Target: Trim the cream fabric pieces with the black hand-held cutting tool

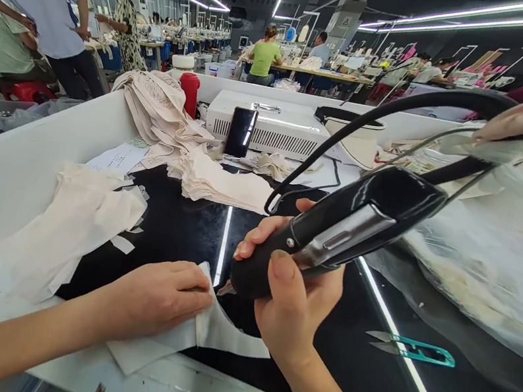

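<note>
My right hand is wrapped round a black corded hand tool with a silver lever along its side. The tool tilts down to the left, and its lower end is close to the fabric; its exact kind I cannot make out. With fingers bent together, my left hand grips a pale fabric piece near the table's front edge. That piece has a curved edge and lies partly under my left hand. To the left lies a stack of cream fabric pieces.
Teal thread snips lie on the black tabletop at right. Cut fabric, a phone, a white vented box and a red flask stand behind. Plastic-wrapped cloth is at right; co-workers are beyond.
</note>
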`<state>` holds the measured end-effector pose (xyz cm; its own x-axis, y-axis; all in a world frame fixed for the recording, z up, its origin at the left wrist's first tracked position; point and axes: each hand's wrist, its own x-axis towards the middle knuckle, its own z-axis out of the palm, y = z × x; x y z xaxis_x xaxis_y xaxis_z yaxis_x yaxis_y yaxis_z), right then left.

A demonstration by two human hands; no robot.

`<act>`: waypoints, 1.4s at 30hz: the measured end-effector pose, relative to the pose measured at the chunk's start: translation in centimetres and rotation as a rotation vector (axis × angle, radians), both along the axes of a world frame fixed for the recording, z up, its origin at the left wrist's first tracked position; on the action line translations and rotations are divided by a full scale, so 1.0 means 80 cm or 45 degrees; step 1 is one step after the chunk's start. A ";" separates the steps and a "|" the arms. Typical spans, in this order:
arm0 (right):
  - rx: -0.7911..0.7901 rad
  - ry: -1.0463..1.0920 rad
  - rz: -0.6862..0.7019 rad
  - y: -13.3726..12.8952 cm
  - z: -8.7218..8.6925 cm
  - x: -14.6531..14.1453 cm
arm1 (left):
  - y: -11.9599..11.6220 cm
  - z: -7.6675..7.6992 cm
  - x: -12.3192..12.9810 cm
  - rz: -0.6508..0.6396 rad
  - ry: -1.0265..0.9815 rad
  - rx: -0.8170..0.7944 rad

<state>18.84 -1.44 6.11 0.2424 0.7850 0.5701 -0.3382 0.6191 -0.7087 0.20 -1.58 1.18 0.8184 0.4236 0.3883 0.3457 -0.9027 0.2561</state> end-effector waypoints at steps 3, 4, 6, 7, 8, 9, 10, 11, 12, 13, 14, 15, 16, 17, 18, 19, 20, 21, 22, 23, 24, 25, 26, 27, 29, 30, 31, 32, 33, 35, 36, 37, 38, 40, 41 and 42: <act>0.005 -0.005 0.033 0.000 -0.001 -0.003 | -0.002 0.000 -0.002 0.015 0.036 0.009; 0.004 -0.006 0.035 0.000 -0.002 -0.004 | -0.002 0.000 -0.002 0.015 0.048 0.019; -0.001 -0.015 0.030 -0.001 -0.002 -0.004 | -0.002 0.000 -0.003 0.008 0.058 0.048; -0.002 -0.022 0.025 -0.001 -0.003 -0.004 | -0.002 -0.001 -0.003 0.002 0.058 0.064; -0.003 -0.030 0.017 -0.002 -0.003 -0.005 | -0.002 -0.001 -0.003 -0.004 0.055 0.080; -0.006 -0.040 0.009 -0.002 -0.003 -0.005 | -0.002 -0.002 -0.003 -0.009 0.051 0.097; -0.010 -0.047 0.002 -0.002 -0.003 -0.005 | -0.002 -0.002 -0.003 -0.013 0.049 0.113; -0.013 -0.054 -0.001 -0.002 -0.003 -0.005 | -0.002 -0.003 -0.004 -0.016 0.047 0.126; -0.019 -0.058 -0.001 -0.003 -0.003 -0.004 | -0.002 -0.003 -0.004 -0.018 0.044 0.135; -0.023 -0.061 0.003 -0.003 -0.002 -0.004 | -0.002 -0.003 -0.005 -0.020 0.041 0.140; -0.025 -0.059 0.008 -0.003 -0.001 -0.003 | -0.002 -0.003 -0.005 -0.023 0.038 0.141; -0.025 -0.054 0.010 -0.004 0.000 -0.002 | -0.002 -0.003 -0.006 -0.026 0.036 0.141; -0.022 -0.046 0.009 -0.005 0.001 -0.001 | -0.002 -0.003 -0.006 -0.029 0.035 0.141; -0.021 -0.038 0.004 -0.006 0.001 0.000 | -0.003 -0.003 -0.007 -0.028 0.037 0.143; -0.019 -0.031 -0.003 -0.008 0.002 0.001 | -0.003 -0.002 -0.007 -0.025 0.040 0.146; -0.021 -0.030 -0.009 -0.009 0.002 0.002 | -0.003 -0.002 -0.008 -0.021 0.044 0.147; -0.026 -0.032 -0.014 -0.011 0.001 0.002 | -0.003 -0.002 -0.008 -0.018 0.045 0.149; -0.030 -0.040 -0.017 -0.012 0.001 0.002 | -0.004 -0.002 -0.008 -0.015 0.045 0.150; -0.034 -0.048 -0.021 -0.013 0.000 0.001 | -0.004 -0.002 -0.008 -0.013 0.047 0.150; -0.040 -0.056 -0.027 -0.014 -0.001 0.000 | -0.003 -0.002 -0.008 -0.013 0.049 0.151; -0.047 -0.063 -0.035 -0.014 -0.002 -0.001 | -0.003 -0.002 -0.009 -0.017 0.051 0.155; -0.055 -0.069 -0.039 -0.014 -0.002 -0.001 | -0.003 -0.003 -0.009 -0.019 0.055 0.159; -0.063 -0.076 -0.035 -0.014 -0.002 -0.001 | -0.002 -0.003 -0.009 -0.023 0.057 0.162; -0.071 -0.078 -0.027 -0.015 -0.002 -0.001 | -0.002 -0.003 -0.010 -0.026 0.061 0.162; -0.077 -0.067 -0.004 -0.016 0.002 0.003 | -0.002 -0.003 -0.012 -0.020 0.070 0.149; -0.075 -0.054 -0.004 -0.018 0.004 0.007 | -0.003 -0.002 -0.012 -0.009 0.075 0.146; -0.072 -0.041 -0.013 -0.020 0.006 0.011 | -0.004 -0.001 -0.011 0.003 0.076 0.149; -0.069 -0.032 -0.030 -0.023 0.008 0.015 | -0.006 0.001 -0.010 0.014 0.075 0.159; -0.065 -0.032 -0.050 -0.026 0.010 0.020 | -0.008 0.002 -0.008 0.022 0.066 0.175; -0.055 -0.047 -0.077 -0.034 0.010 0.030 | -0.013 0.005 -0.002 0.018 0.031 0.199; -0.054 -0.057 -0.081 -0.037 0.009 0.035 | -0.016 0.006 0.002 0.013 0.011 0.192; -0.055 -0.067 -0.080 -0.041 0.007 0.039 | -0.018 0.007 0.006 0.005 -0.010 0.171; -0.058 -0.073 -0.082 -0.043 0.005 0.041 | -0.021 0.007 0.011 -0.005 -0.021 0.139; -0.059 -0.079 -0.094 -0.048 0.000 0.044 | -0.025 0.007 0.019 -0.025 -0.022 0.067; -0.055 -0.081 -0.103 -0.049 -0.002 0.044 | -0.026 0.007 0.021 -0.032 -0.013 0.041; -0.050 -0.082 -0.112 -0.050 -0.003 0.044 | -0.027 0.006 0.023 -0.032 0.001 0.025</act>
<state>22.33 -5.45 5.86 0.2753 0.7842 0.5561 -0.2368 0.6160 -0.7513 2.04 -3.76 1.65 0.8291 0.3948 0.3959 0.3226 -0.9161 0.2380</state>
